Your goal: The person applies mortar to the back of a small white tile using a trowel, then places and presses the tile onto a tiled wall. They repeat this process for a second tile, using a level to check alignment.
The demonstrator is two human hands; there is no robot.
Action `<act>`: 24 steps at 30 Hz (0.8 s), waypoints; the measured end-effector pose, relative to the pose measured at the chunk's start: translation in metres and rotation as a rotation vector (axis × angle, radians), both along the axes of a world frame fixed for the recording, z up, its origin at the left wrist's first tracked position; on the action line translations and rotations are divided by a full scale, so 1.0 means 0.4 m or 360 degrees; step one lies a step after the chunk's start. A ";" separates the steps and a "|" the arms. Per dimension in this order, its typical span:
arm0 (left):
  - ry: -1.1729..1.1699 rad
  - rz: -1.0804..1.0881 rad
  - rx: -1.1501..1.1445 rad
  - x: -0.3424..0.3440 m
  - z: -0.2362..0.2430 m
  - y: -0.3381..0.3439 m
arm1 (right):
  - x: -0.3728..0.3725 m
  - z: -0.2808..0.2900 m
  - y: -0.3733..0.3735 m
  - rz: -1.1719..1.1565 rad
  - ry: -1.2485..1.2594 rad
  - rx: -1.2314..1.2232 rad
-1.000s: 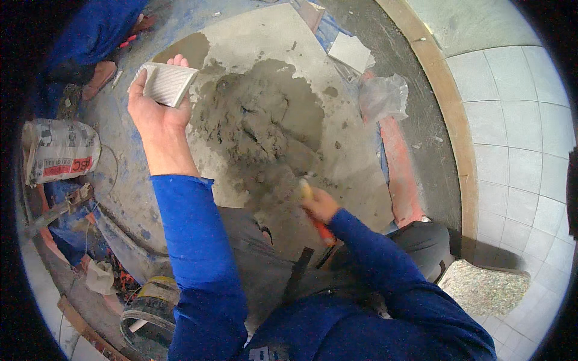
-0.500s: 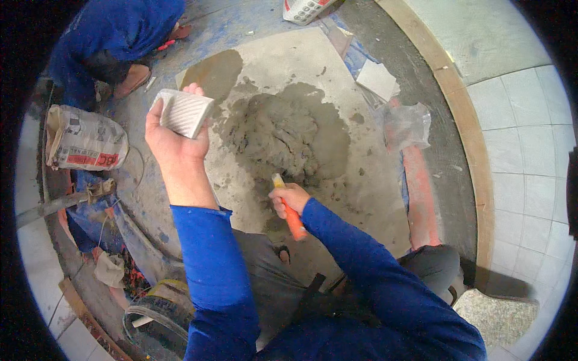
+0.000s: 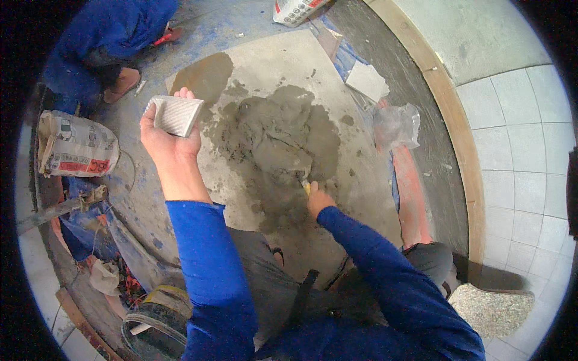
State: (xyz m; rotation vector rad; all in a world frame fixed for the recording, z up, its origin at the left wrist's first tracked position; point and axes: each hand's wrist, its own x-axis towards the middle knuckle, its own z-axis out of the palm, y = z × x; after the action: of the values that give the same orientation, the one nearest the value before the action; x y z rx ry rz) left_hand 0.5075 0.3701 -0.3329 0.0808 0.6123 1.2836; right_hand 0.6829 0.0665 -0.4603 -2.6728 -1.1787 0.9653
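Left hand (image 3: 170,144), grip clamped on ribbed white tile (image 3: 176,115); right hand (image 3: 320,201), grip closed round trowel handle (image 3: 307,188), near wet mortar (image 3: 274,129). Tile could slip if grip loosens.

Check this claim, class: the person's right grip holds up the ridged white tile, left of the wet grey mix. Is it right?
No: the head view shows the left grip, not the right grip, holding up the ridged white tile, left of the wet grey mix.
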 end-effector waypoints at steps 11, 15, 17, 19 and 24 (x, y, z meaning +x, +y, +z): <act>0.0010 -0.0083 0.0041 -0.044 0.015 0.011 | -0.125 -0.023 -0.365 0.0314 0.0657 -0.0271; 0.0051 -0.0033 0.0006 -0.029 0.023 -0.005 | -0.086 -0.126 -0.195 0.0323 0.0513 -0.0010; 0.0029 -0.0036 0.0002 -0.022 0.026 -0.010 | -0.025 -0.116 -0.116 0.0208 0.0481 0.0129; 0.0041 -0.0049 -0.0008 -0.009 0.027 -0.011 | 0.023 -0.064 -0.088 0.0278 0.0469 0.0302; 0.0037 -0.0046 -0.0101 0.012 0.032 -0.008 | 0.027 0.085 -0.221 -0.0416 0.0991 0.0107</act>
State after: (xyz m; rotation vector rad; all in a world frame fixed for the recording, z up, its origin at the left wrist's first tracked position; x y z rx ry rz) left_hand 0.5124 0.3669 -0.3201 0.0521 0.6694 1.2360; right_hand 0.6936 -0.0220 -0.4265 -2.1370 -0.6929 1.5076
